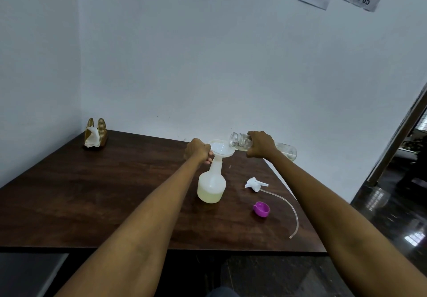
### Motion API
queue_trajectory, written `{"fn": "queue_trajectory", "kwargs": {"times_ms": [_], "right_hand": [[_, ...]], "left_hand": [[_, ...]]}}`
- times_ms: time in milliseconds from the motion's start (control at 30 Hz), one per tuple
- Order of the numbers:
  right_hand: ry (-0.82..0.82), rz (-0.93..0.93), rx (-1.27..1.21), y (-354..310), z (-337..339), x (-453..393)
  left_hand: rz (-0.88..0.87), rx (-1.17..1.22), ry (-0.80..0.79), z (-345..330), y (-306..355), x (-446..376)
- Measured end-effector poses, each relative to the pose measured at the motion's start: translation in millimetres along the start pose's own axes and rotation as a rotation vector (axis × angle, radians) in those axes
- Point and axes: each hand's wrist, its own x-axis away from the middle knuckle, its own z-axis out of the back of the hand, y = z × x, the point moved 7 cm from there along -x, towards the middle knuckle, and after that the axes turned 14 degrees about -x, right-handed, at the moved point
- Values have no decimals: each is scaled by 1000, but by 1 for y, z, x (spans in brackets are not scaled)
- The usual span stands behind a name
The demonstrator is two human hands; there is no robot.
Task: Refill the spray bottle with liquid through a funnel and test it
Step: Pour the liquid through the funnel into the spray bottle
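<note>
A translucent white spray bottle (211, 185) stands on the dark wooden table (92, 192), its lower part holding pale yellowish liquid. A white funnel (220, 148) sits in its neck. My left hand (197, 151) grips the bottle's neck just under the funnel. My right hand (261, 145) holds a clear bottle (240, 141) lying almost level, its open mouth over the funnel's right rim. A little liquid shows at the clear bottle's far end. The white trigger sprayer head (255, 183) with its long dip tube (292, 211) lies on the table to the right.
A purple cap (261, 208) lies near the sprayer head. A wooden napkin holder (96, 134) with white tissue stands at the table's far left corner. White walls close the back and left. The table's right edge drops to a glossy dark floor (392, 215).
</note>
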Motion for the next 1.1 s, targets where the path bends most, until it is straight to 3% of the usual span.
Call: {"fn": "queue_trajectory", "kwargs": {"times_ms": [367, 667, 933, 1100], "right_hand": [[-31, -135, -240, 6, -14, 6], [25, -401, -942, 34, -32, 31], [3, -444, -1204, 32, -50, 53], [-67, -374, -1307, 16, -58, 70]], "left_hand": [[-7, 7, 1, -1, 1, 1], [-9, 40, -6, 0, -2, 5], [21, 83, -46, -1, -6, 12], [63, 98, -80, 4, -17, 19]]}}
